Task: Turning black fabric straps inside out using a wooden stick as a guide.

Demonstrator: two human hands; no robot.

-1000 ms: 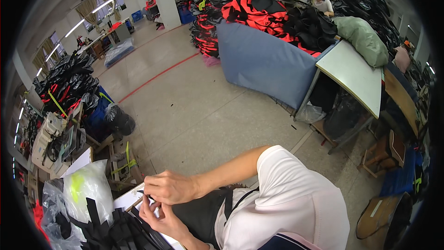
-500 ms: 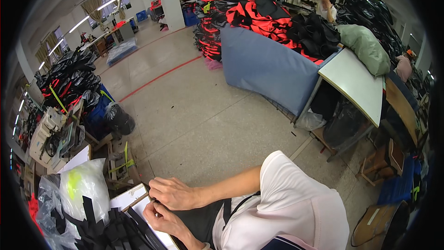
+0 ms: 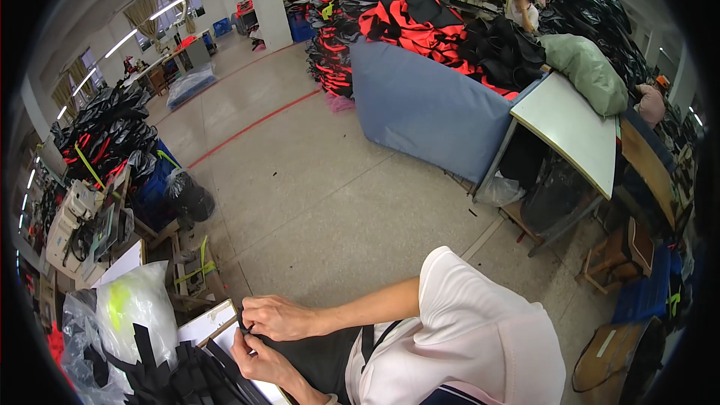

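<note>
Both hands are close together over the edge of a white board [image 3: 212, 322] with a wooden rim, at the lower left. My right hand [image 3: 281, 317], the upper one, pinches a small black strip [image 3: 242, 322] that looks like webbing. Just below it, my left hand [image 3: 261, 360] has its thumb and fingers closed on the same strip. Most of the strip is hidden by the fingers. Beside the left hand lies a heap of black webbing strips [image 3: 196, 375]. Dark cloth [image 3: 319, 352] covers the lap under my forearms.
A stuffed clear plastic bag [image 3: 139, 304] stands left of the webbing, with a sewing machine [image 3: 71, 217] behind it. Across the floor is a blue-sided bin [image 3: 427, 109] heaped with red and black pieces. A white-topped table [image 3: 570, 131] adjoins it; a person [image 3: 523, 11] is beyond.
The black strip shows more plainly between my fingertips. My hands have shifted only slightly, and the whole view has moved a little.
</note>
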